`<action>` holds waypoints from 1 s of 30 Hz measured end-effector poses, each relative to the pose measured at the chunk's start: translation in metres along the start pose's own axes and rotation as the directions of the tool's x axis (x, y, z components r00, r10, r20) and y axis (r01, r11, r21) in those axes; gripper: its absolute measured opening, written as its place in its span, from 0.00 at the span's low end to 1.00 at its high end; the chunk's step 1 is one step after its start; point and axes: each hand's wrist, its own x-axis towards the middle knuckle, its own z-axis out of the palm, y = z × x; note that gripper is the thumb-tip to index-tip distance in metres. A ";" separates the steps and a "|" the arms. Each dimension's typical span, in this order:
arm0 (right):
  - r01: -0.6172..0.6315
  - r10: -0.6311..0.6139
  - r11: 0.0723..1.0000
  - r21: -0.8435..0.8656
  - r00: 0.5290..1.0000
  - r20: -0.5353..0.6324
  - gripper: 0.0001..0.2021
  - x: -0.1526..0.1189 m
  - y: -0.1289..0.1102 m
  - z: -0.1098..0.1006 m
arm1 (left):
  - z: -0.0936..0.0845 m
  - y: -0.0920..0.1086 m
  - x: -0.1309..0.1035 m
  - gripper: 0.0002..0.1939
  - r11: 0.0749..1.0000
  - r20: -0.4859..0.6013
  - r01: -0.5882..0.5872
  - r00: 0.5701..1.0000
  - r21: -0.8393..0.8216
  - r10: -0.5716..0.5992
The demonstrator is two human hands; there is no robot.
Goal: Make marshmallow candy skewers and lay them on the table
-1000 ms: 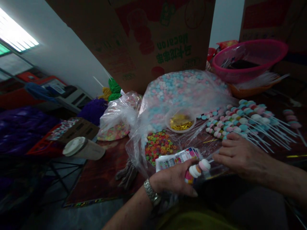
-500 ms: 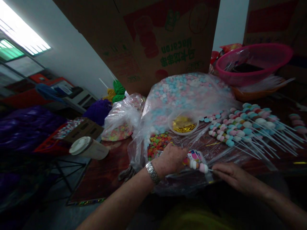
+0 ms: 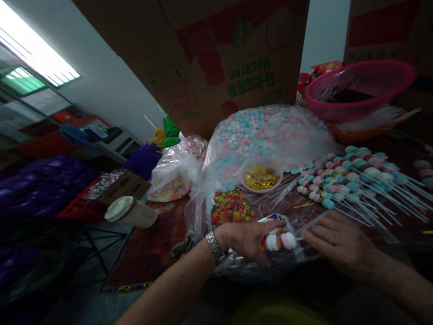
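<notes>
Marshmallow skewer (image 3: 288, 240) is held in front of the gold-tie tub (image 3: 260, 191); grip of the left hand (image 3: 241, 241) curls around its candied end, apparently steadying it. Right hand (image 3: 341, 243) meets its stick, closure unclear. Right of the tub: piled skewers (image 3: 352, 186), aligned presumably for tidiness.

Candy skewer (image 3: 273, 242): rounded white and pink pieces, left end covered. Lies roughly crosswise, thin pale stick to the right, its end hidden. Printed cards (image 3: 276, 218): overlapping stack just behind it, mostly covered, edges fanned.
</notes>
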 end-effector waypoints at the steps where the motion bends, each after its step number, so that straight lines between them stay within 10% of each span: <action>1: -0.041 0.040 0.998 0.054 0.999 0.021 0.12 -0.002 -0.006 0.007 | -0.001 -0.001 0.002 0.50 1.000 -0.030 0.015 0.999 0.024 -0.014; 5: -0.423 0.354 0.796 0.434 0.906 0.234 0.14 -0.009 -0.034 0.042 | 0.002 0.000 0.013 0.39 0.963 -0.258 0.047 0.966 0.266 0.025; 10: -0.751 0.619 0.143 0.645 0.576 0.534 0.16 -0.008 -0.049 0.063 | 0.007 0.017 0.012 0.29 0.896 -0.602 0.046 0.755 0.442 0.259; 12: -0.751 0.629 -0.043 0.659 0.493 0.602 0.19 -0.006 -0.048 0.063 | 0.013 0.016 0.004 0.33 0.962 -0.804 0.004 0.550 0.273 0.226; 15: -0.720 0.590 -0.199 0.665 0.454 0.668 0.23 -0.003 -0.048 0.058 | 0.027 -0.001 -0.007 0.33 0.945 -0.948 -0.221 -0.154 -0.241 -0.278; 16: -0.709 0.571 -0.233 0.666 0.454 0.684 0.24 -0.001 -0.049 0.056 | 0.032 -0.007 -0.008 0.34 0.841 -0.861 -0.391 -0.193 -0.373 -0.471; 17: -0.699 0.548 -0.264 0.664 0.457 0.700 0.24 0.000 -0.051 0.054 | 0.035 -0.013 -0.008 0.33 0.699 -0.786 -0.552 -0.120 -0.455 -0.607; 20: -0.659 0.449 -0.382 0.648 0.481 0.753 0.22 0.002 -0.060 0.052 | 0.036 -0.019 -0.006 0.31 0.239 -0.702 -0.771 0.344 -0.591 -0.624; 22: -0.621 0.340 -0.504 0.600 0.497 0.799 0.20 0.003 -0.067 0.052 | 0.030 -0.014 -0.004 0.28 0.093 -0.704 -0.778 0.502 -0.621 -0.502; 26: -0.531 0.192 -0.684 0.500 0.531 0.826 0.18 0.011 -0.080 0.051 | 0.021 -0.003 0.001 0.18 0.011 -0.740 -0.840 0.473 -0.543 -0.478; 30: -0.542 0.365 -0.587 0.601 0.485 0.794 0.20 0.024 -0.089 0.054 | 0.027 -0.002 0.011 0.13 -0.047 -0.690 -0.875 0.412 -0.482 -0.596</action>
